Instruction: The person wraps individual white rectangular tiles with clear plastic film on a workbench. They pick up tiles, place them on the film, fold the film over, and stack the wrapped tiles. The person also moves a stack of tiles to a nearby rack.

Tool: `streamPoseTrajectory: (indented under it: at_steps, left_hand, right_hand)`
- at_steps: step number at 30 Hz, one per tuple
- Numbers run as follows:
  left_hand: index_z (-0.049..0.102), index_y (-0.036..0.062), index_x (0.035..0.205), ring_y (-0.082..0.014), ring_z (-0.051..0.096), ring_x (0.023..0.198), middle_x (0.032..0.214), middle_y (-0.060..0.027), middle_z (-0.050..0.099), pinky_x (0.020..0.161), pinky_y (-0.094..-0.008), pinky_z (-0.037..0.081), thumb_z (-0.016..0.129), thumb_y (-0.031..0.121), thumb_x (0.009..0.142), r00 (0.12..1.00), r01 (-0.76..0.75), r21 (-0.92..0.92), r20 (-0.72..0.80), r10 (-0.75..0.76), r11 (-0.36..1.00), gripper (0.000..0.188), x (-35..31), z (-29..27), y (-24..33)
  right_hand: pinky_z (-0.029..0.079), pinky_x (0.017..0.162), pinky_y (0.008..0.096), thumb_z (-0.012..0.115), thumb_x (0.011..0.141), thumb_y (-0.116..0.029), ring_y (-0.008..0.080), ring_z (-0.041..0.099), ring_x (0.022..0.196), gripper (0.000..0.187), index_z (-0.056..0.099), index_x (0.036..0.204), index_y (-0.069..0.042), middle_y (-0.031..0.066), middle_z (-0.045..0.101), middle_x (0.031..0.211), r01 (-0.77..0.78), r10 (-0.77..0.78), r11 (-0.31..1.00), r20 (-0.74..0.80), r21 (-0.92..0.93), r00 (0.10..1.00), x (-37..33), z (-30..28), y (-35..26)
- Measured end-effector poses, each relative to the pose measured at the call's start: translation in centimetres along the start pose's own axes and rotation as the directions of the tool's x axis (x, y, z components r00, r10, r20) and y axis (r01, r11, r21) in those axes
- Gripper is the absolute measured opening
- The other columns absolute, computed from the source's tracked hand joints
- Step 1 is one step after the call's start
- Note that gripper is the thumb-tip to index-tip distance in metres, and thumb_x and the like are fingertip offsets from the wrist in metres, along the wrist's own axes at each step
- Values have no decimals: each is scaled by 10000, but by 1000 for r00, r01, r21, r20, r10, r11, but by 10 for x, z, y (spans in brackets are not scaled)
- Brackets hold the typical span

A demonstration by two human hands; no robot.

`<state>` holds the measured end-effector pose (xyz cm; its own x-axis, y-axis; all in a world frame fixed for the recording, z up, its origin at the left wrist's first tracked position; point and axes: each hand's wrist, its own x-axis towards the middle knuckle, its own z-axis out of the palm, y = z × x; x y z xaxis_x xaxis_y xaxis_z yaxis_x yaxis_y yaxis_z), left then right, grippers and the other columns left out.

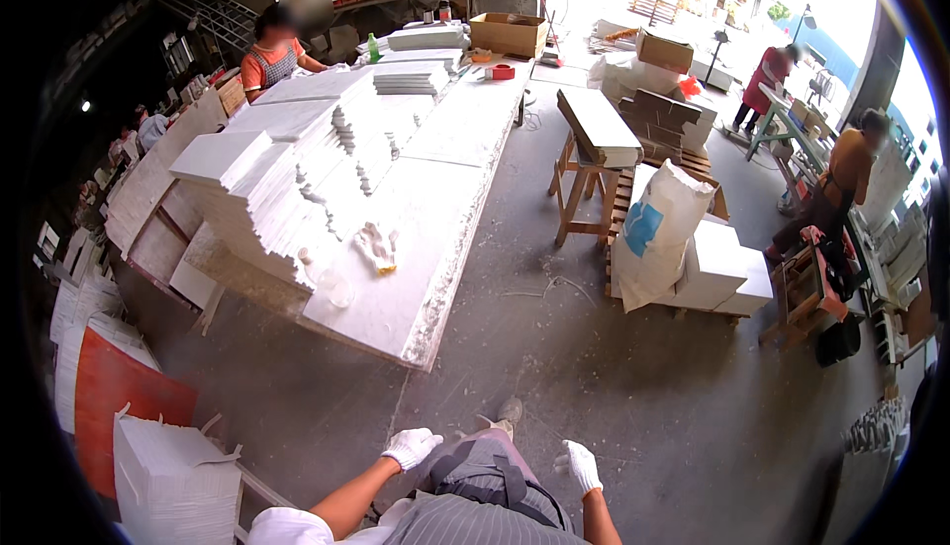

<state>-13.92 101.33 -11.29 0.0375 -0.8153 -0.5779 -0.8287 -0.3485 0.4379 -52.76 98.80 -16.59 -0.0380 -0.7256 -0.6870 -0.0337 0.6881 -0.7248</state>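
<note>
My left hand (413, 448), in a white knitted glove, hangs in front of my body with its fingers curled in and nothing visible in them. On the other side my right hand (579, 466), gloved the same way, hangs loosely with fingers partly bent and somewhat apart, holding nothing that shows. Neither hand touches anything. Between them are my striped grey apron (475, 505) and one shoe (510, 410) on the floor. Ahead to the left, a long worktable (450, 189) bears stacks of white panels (233, 164) and a pair of white gloves (376, 246).
A white sack (658, 233) and white blocks (714, 263) occupy a pallet to the right, beside a wooden stand (584, 184). A white stack (173, 481) is near left. One person (272, 55) is behind the table; others (836, 174) work at right. Grey floor (515, 347) lies ahead.
</note>
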Motion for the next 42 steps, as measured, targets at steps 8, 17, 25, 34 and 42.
streamPoseTrajectory:
  at_steps: [8, 17, 25, 34, 42]
  left_hand:
    - [663, 97, 895, -332, 644, 850, 875, -129, 668, 763, -447, 502, 552, 335, 931, 764, -479, 86, -449, 463, 873, 265, 209, -140, 156]
    - [538, 112, 1288, -339, 413, 1273, 1328, -118, 497, 1108, -511, 301, 654, 336, 839, 562, 93, 225, -816, 135, 970, 515, 385, -215, 104]
    - [495, 68, 1289, -376, 381, 1281, 1325, -157, 447, 1105, -570, 273, 622, 268, 795, 609, 151, 390, -761, 225, 908, 548, 390, -239, 131]
    - [526, 56, 1147, -385, 420, 1185, 1219, -148, 456, 1042, -583, 323, 640, 244, 784, 681, 280, 451, -715, 156, 847, 424, 418, -252, 137]
    - [595, 127, 988, -321, 517, 1038, 1060, -89, 537, 932, -490, 433, 668, 139, 767, 505, -153, 377, -765, 401, 913, 234, 654, -413, 285]
  right_hand:
    - [361, 433, 311, 421, 1000, -390, 155, 435, 460, 331, 577, 897, -116, 16, 495, 610, -227, 262, 923, -78, 311, 962, 113, -47, -84]
    - [524, 567, 339, 490, 973, -301, 208, 632, 590, 354, 655, 917, 7, 132, 674, 726, -28, 27, 990, -9, -139, 1000, 306, -31, -215]
    - [510, 555, 344, 552, 939, -282, 243, 626, 616, 274, 625, 997, -24, 115, 647, 752, -70, 110, 967, 157, -244, 981, 507, -21, -431]
    - [444, 487, 285, 570, 954, -277, 131, 547, 538, 239, 648, 1005, -56, 59, 623, 711, 236, -219, 969, 188, -69, 957, 604, 40, -676]
    - [394, 420, 259, 555, 963, -279, 105, 478, 461, 234, 675, 958, -78, 9, 549, 620, 10, -2, 996, 84, -85, 997, 663, 15, -667]
